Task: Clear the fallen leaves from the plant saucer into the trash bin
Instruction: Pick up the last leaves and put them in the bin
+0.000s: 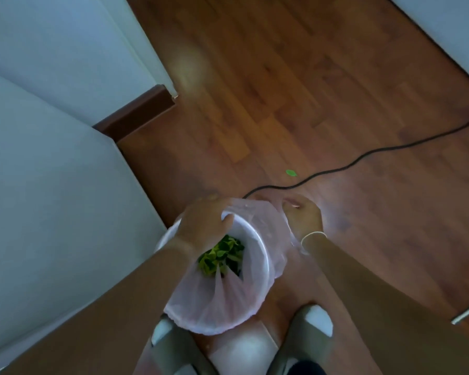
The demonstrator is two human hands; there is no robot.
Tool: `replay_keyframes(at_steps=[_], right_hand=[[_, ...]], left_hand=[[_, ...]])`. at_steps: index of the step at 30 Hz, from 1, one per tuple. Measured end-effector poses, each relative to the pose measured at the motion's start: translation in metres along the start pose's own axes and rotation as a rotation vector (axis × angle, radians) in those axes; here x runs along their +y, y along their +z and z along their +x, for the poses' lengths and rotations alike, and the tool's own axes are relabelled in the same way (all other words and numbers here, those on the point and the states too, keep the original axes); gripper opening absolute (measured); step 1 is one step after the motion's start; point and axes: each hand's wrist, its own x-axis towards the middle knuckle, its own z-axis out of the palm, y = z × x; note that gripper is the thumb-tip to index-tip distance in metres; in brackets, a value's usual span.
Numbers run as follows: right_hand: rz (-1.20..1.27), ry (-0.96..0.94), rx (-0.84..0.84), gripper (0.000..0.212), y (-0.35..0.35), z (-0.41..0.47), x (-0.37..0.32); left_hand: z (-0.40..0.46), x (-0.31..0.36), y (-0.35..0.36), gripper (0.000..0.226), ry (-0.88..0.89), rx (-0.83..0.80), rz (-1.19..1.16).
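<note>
Pink liner bag [222, 301] drapes the one white trash bin [264, 262], where a clump of green leaves [221, 255] sits at the bottom. Our left hand [203, 226] curls over the far rim; our right hand [303, 216] pinches the liner outside it. One stray leaf [291, 172] lies on the wooden floor [309, 90] by one black cable [363, 155], well beyond the bin.

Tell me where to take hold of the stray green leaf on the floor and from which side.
Pinch the leaf across its middle from straight above: it lies flat on the wooden floor, so no edge is raised. Come in from the side away from the black cable beside it.
</note>
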Motion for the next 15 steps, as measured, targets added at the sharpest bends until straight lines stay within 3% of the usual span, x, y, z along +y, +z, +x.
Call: replay_keyframes(at_steps=[7, 15], right_hand=[[-0.204, -0.096, 0.024, 0.029, 0.039, 0.045, 0.011], [-0.533, -0.281, 0.074, 0.035, 0.062, 0.092, 0.023]], left_hand=[[0.019, -0.022, 0.001, 0.025, 0.151, -0.173, -0.153], [0.031, -0.038, 0.009, 0.015, 0.243, -0.114, -0.271]])
